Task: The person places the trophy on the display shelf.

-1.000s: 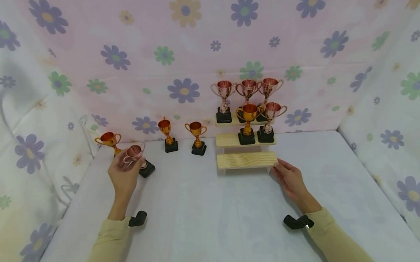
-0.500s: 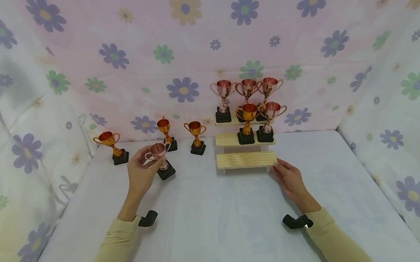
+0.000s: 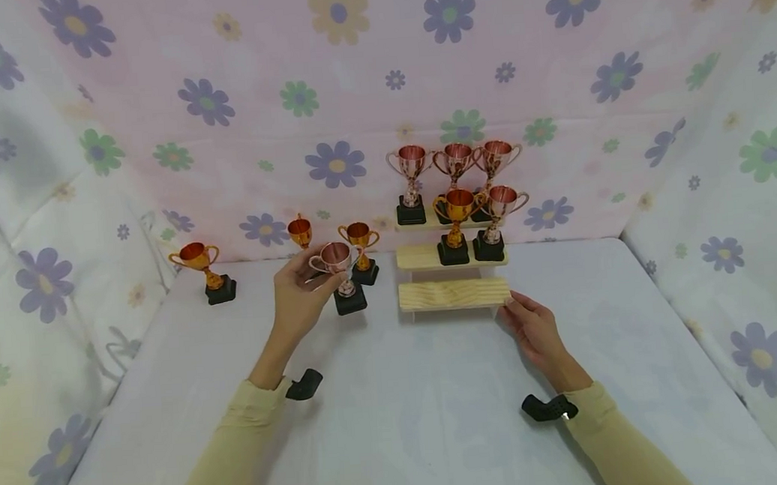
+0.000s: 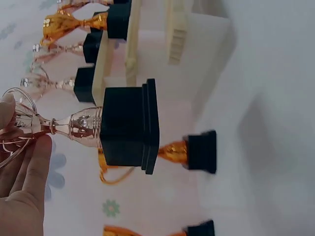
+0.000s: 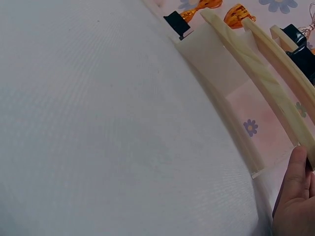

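Left hand (image 3: 300, 297): your fingers are clamped on the bowl of a rose-gold trophy (image 4: 86, 127), the thumb on the near side.
Held trophy: near the middle of the table, left of the stand; nearly upright, its black base raised off the surface.
Right hand (image 3: 535, 334): your thumb and fingers pinch the right end of the wooden stand (image 3: 454, 294) at its lowest tier, the thumb at the front corner.
Behind your left hand: one gold trophy (image 3: 300, 232), its lower part hidden from the head view; just right of it, a second gold cup (image 3: 358, 233), partly covered by the held trophy.
Further left: another gold cup on a black base (image 3: 220, 289), well apart from your hand.
Middle tier: a gold trophy with two handles (image 3: 455, 206) and, to its right, a pink-toned trophy (image 3: 502, 201), both at the right part of the board.
Top tier: a row of three pink-toned cups (image 3: 411, 164).
Under it all: a white-covered table (image 3: 407, 406).
Around: flower-printed cloth (image 3: 252, 132) behind and at both sides.
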`<state>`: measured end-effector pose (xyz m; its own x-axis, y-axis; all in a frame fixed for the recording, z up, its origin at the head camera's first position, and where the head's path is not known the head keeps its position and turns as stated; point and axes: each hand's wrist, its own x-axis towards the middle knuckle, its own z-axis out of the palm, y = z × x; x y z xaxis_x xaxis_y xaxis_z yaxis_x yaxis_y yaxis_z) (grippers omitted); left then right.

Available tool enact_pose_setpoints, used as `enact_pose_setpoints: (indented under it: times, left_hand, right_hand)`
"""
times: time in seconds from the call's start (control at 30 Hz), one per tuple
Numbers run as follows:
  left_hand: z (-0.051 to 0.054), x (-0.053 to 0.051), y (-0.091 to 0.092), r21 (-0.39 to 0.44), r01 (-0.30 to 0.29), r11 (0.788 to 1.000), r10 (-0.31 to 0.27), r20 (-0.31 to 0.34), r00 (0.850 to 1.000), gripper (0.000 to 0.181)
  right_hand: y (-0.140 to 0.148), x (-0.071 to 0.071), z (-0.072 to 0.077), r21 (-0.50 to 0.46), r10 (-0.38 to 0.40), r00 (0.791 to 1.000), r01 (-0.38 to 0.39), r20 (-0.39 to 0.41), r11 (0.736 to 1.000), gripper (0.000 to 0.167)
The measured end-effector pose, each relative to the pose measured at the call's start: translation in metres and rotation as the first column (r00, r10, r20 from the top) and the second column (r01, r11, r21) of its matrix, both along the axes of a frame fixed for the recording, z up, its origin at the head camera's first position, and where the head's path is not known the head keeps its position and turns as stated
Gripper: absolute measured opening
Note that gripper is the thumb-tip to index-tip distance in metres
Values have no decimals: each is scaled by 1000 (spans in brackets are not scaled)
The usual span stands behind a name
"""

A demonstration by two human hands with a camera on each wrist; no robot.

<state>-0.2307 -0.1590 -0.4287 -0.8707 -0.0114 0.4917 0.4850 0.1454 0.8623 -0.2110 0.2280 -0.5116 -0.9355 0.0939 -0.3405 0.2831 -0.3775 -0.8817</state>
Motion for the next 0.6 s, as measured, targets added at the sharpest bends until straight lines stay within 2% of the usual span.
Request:
enact_pose_setpoints:
  times: [0.13, 0.27, 0.43, 0.6]
  left_hand:
    - [10, -7, 17, 8, 70, 998, -70, -7, 998, 51]
    - [18, -17, 34, -16, 112, 994, -112, -15, 994, 53]
    - [23, -31, 50, -64, 108, 992, -110, -37, 993, 52]
    - [25, -46, 62, -72, 114, 991, -117, -51, 992, 52]
  right_hand:
    - [0, 1, 1, 3, 5, 1000, -5, 6, 1000, 54]
    - [0, 1, 3, -4, 1, 1000, -1, 20, 1000, 53]
    - [0, 1, 3, 3, 5, 1000, -5, 24, 1000, 53]
    - [0, 1, 4, -3, 11, 1000, -11, 24, 1000, 54]
